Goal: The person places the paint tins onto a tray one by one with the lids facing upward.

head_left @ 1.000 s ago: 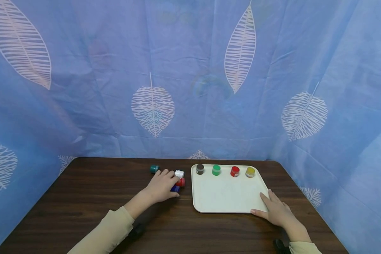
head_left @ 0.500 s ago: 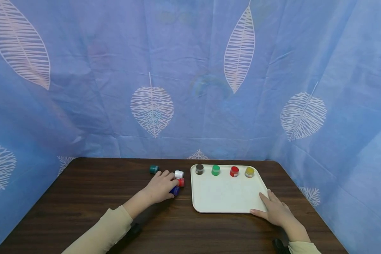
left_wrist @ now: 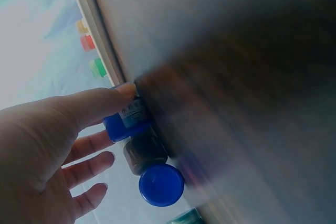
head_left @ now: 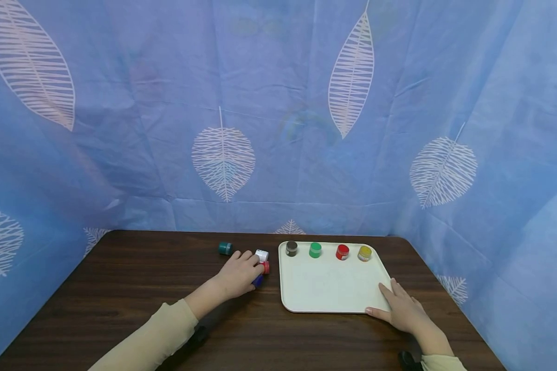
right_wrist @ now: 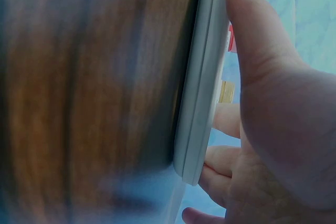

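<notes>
My left hand [head_left: 236,275] is over a group of small paint jars left of the tray. In the left wrist view its thumb and forefinger pinch a labelled blue paint jar [left_wrist: 126,121]; the other fingers are apart from it. Beside that jar are a dark jar [left_wrist: 147,153] and a round blue lid [left_wrist: 161,184]. A white jar [head_left: 262,255] and a red jar [head_left: 265,267] show past the fingers; the hand hides part of the group. My right hand [head_left: 406,312] rests at the near right corner of the white tray [head_left: 329,288], thumb on its front rim, fingers straight along the side.
Along the tray's far edge stand a dark brown jar [head_left: 291,248], a green jar [head_left: 315,250], a red-lidded jar [head_left: 342,252] and a yellow jar [head_left: 364,253]. A teal jar [head_left: 225,248] lies behind the left hand. A blue leaf-patterned cloth [head_left: 278,170] hangs behind the table.
The left thumb has drawn back to the left against the blue jar, and the hand covers more of that jar. The right hand and the tray have hardly moved.
</notes>
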Tool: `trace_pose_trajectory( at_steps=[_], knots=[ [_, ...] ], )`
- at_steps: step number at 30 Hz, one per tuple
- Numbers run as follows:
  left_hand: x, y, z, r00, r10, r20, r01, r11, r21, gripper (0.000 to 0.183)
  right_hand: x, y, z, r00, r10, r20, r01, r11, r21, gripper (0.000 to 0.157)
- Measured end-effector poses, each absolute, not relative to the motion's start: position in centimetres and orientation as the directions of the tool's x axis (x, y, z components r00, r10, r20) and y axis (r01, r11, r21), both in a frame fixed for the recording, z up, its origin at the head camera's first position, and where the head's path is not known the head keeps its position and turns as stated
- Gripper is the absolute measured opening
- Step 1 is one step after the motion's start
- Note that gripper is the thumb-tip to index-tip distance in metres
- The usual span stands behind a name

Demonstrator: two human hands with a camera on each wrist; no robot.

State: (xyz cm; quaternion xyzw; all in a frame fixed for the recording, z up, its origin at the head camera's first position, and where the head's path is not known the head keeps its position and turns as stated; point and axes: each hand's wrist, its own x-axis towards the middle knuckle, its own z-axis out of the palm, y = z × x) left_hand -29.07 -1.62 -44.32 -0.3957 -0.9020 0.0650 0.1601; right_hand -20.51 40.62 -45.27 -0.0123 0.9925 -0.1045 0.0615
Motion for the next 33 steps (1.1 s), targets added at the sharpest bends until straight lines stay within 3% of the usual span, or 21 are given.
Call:
trace_pose_trajectory(
  at_steps=[9,15,33],
  knots=[
    [-29.1,-1.3,-44.0,-0.626,0.735,0.261,0.687,0.678,-0.261,0.043,-20.5,40.5,-45.2,-0.992,-0.036,-0.121,-0.01,0.978,-0.209,0.099],
    [-29.1,-0.6,-43.9,-0.613,0.733,0.296,0.707,0.676,-0.21,0.042,-20.4,40.4,-45.0,-0.991,-0.032,-0.128,-0.005,0.979,-0.205,0.099],
    [-29.0,3.6,-43.7,-0.664,0.671,0.33,0.695,0.717,-0.059,0.035,-20.5,40.8,-45.3,-0.992,-0.043,-0.12,-0.016,0.977,-0.215,0.099]
  ],
)
